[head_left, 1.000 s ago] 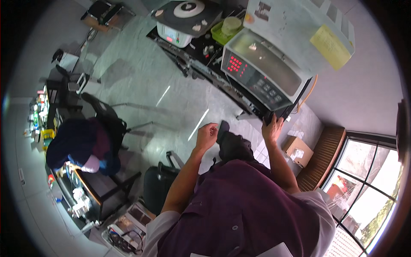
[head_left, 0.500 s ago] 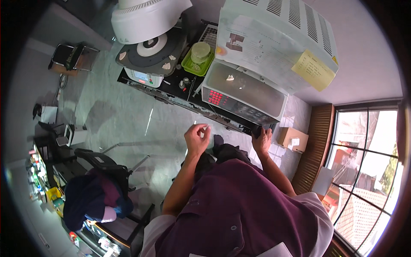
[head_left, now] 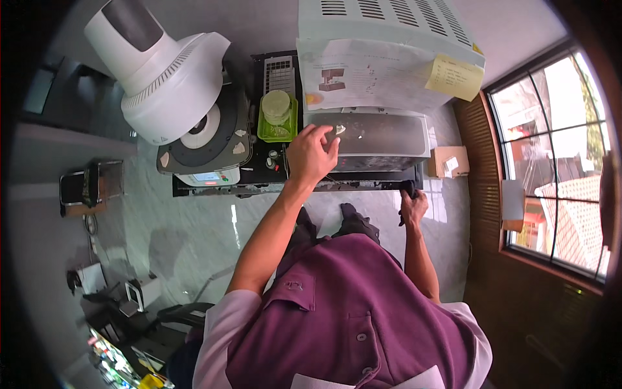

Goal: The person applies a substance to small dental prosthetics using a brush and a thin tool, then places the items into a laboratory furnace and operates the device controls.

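My left hand [head_left: 312, 154] is over the front left corner of a box-shaped machine [head_left: 382, 135] with a raised white lid [head_left: 369, 74]. Its fingers are bent, with a gap between thumb and forefinger, and I see nothing in them. Just past the fingertips a small off-white chunk [head_left: 340, 129] rests on the machine's grey top, with a smaller white bit beside it. My right hand [head_left: 414, 207] is low by the table's right front corner, its fingers closed around a black cloth [head_left: 406, 189] that hangs below them.
Left of the machine stands a green tray [head_left: 277, 133] with a round pale container [head_left: 276, 106]. Farther left, a furnace-like white machine [head_left: 175, 84] has off-white pieces on its dark plate [head_left: 223, 146]. Small bottles [head_left: 271, 160] stand between. A cardboard box [head_left: 448, 162] is at the right.
My left hand has moved forward from above the floor to the machine top, its fingers opening. The right hand still has the black cloth. My view has turned to face the table more squarely.
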A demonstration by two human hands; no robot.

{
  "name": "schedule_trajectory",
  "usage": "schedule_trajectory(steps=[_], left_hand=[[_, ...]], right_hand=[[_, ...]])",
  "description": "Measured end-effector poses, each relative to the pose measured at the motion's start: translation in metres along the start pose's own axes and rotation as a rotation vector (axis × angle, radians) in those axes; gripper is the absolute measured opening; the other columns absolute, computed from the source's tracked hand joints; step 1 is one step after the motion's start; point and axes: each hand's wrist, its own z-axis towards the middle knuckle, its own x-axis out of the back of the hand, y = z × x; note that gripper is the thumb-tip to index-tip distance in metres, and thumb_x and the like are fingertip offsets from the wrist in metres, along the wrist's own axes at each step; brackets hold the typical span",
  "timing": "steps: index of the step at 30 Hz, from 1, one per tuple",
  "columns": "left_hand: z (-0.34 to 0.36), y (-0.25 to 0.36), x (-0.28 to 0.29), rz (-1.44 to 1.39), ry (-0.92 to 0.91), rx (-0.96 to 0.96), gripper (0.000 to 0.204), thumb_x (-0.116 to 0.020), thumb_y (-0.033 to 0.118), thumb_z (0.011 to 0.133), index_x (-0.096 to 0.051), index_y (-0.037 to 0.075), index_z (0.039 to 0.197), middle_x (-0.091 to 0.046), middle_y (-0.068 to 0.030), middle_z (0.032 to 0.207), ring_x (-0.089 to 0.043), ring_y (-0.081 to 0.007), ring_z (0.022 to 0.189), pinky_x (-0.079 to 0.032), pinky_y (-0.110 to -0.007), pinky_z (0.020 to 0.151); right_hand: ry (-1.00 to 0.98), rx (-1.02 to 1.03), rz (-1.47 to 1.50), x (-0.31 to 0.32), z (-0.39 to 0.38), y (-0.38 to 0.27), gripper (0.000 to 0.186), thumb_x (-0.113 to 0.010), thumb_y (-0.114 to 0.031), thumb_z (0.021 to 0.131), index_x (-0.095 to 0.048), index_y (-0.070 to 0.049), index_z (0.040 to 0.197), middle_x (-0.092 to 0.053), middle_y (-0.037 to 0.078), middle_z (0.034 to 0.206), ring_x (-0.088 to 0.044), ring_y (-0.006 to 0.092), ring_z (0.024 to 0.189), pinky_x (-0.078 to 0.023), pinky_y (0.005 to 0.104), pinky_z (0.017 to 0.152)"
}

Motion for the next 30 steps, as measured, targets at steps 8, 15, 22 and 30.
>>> schedule_trajectory(steps=[8, 15, 22, 30], left_hand=[[0.024, -0.012, -0.017, 0.039, -0.105, -0.054, 0.031, -0.080, 0.023, 0.076, -0.076, 0.007, 0.103, -0.059, -0.0062, 0.068, -0.062, -0.0259, 0.065, -0.050, -0.039, 0.061], [0.021, -0.019, -0.026, 0.072, -0.054, -0.009, 0.030, -0.080, 0.028, 0.077, -0.077, 0.008, 0.100, -0.063, -0.0075, 0.067, -0.063, -0.0278, 0.060, -0.050, -0.040, 0.058], [-0.049, 0.018, 0.143, -0.416, 0.187, 0.424, 0.036, -0.065, 0.034, 0.094, -0.074, 0.000, 0.100, -0.070, -0.0135, 0.073, -0.065, -0.0189, 0.064, -0.053, -0.032, 0.065], [-0.170, 0.014, 0.150, -0.566, -0.128, 0.810, 0.037, -0.051, 0.025, 0.104, -0.049, 0.005, 0.073, -0.038, 0.0028, 0.062, -0.033, -0.0064, 0.058, -0.025, -0.026, 0.052]], right_hand=[[0.181, -0.096, -0.105, 0.015, -0.042, 0.055, 0.050, -0.075, -0.038, 0.078, -0.072, 0.004, 0.104, -0.068, 0.022, 0.095, -0.067, 0.0393, 0.098, -0.051, 0.0471, 0.087], [0.151, -0.104, -0.056, 0.002, -0.015, 0.042, 0.048, -0.076, -0.039, 0.077, -0.072, 0.003, 0.100, -0.068, 0.023, 0.095, -0.066, 0.0415, 0.094, -0.051, 0.0487, 0.085], [0.189, 0.173, -0.075, -0.004, 0.046, 0.046, 0.048, -0.078, -0.037, 0.074, -0.072, -0.001, 0.105, -0.066, 0.025, 0.095, -0.065, 0.0411, 0.093, -0.050, 0.0498, 0.085], [0.155, 0.068, -0.070, -0.025, 0.061, 0.028, 0.050, -0.081, -0.033, 0.071, -0.071, -0.005, 0.112, -0.061, 0.023, 0.103, -0.062, 0.0418, 0.098, -0.050, 0.0495, 0.091]])
